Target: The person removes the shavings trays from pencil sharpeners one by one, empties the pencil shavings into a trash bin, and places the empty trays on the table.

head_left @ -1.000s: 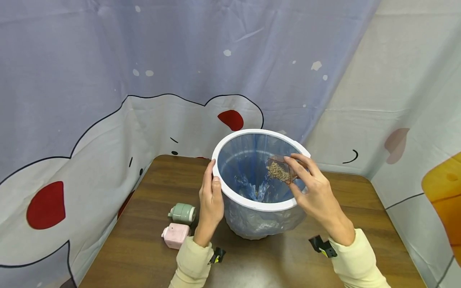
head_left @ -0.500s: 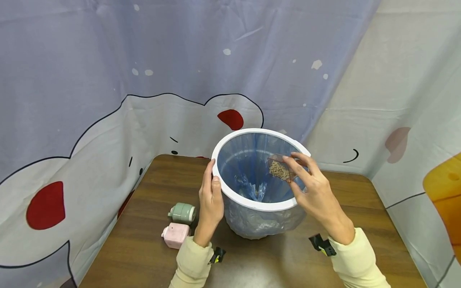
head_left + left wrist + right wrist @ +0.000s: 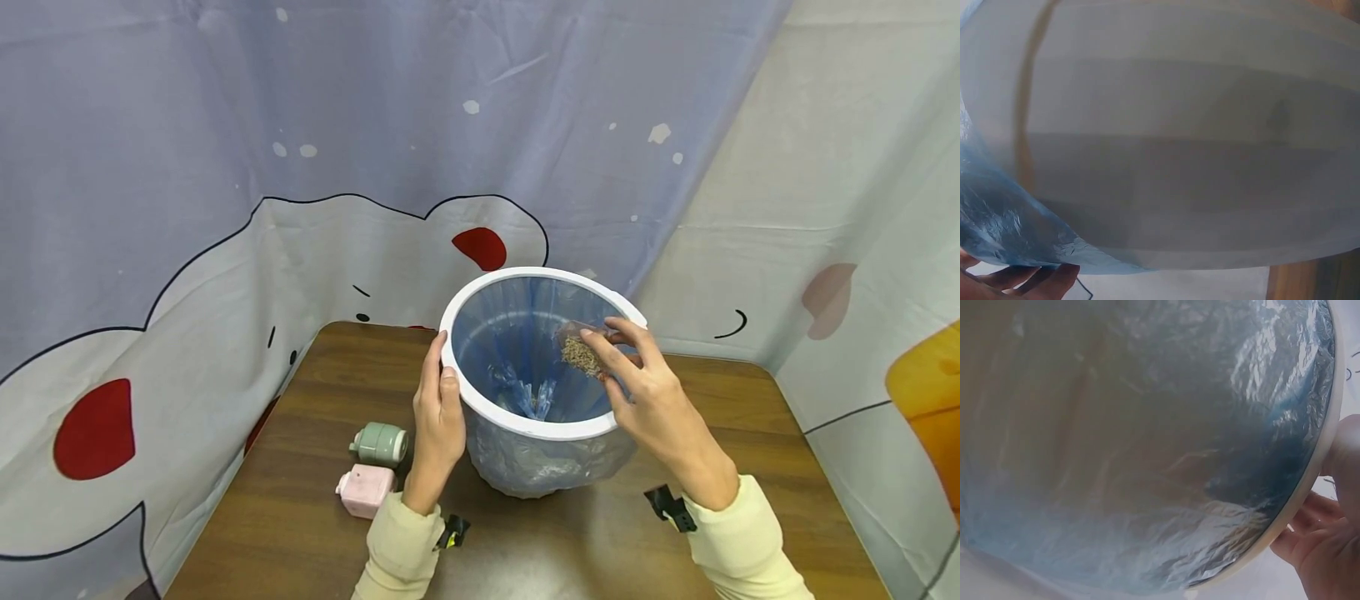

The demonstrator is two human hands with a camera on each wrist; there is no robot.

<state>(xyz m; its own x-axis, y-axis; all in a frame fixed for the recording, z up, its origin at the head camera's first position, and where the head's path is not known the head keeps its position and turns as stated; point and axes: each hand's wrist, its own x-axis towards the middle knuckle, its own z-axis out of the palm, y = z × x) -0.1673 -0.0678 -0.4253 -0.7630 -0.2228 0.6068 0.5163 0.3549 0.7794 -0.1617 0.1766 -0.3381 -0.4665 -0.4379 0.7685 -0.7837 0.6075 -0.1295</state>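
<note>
A trash bin [image 3: 551, 430] with a white rim and a blue plastic bag [image 3: 491, 333] inside stands in the middle of the table. My left hand [image 3: 438, 421] presses against its left side, fingers extended and thumb close by the rim. In the left wrist view, its fingertips [image 3: 1063, 278] lie at the bag-covered edge. Over the bin's right side, my right hand [image 3: 648, 383] pinches a small clear container [image 3: 567, 331], tilted toward the bin's inside. Light-brown grains [image 3: 580, 356] are heaped in it. In the right wrist view, that hand's fingers [image 3: 1313, 515] show beyond the rim.
A green bottle-shaped item [image 3: 381, 444] and a pink one [image 3: 366, 491] lie on the wooden table [image 3: 330, 392], left of my left wrist. A printed curtain [image 3: 360, 100] hangs behind the table and along its sides.
My right index finger has shifted further over the clear container, covering more of it. The container tilts slightly differently. My left hand and the bin stay in place.
</note>
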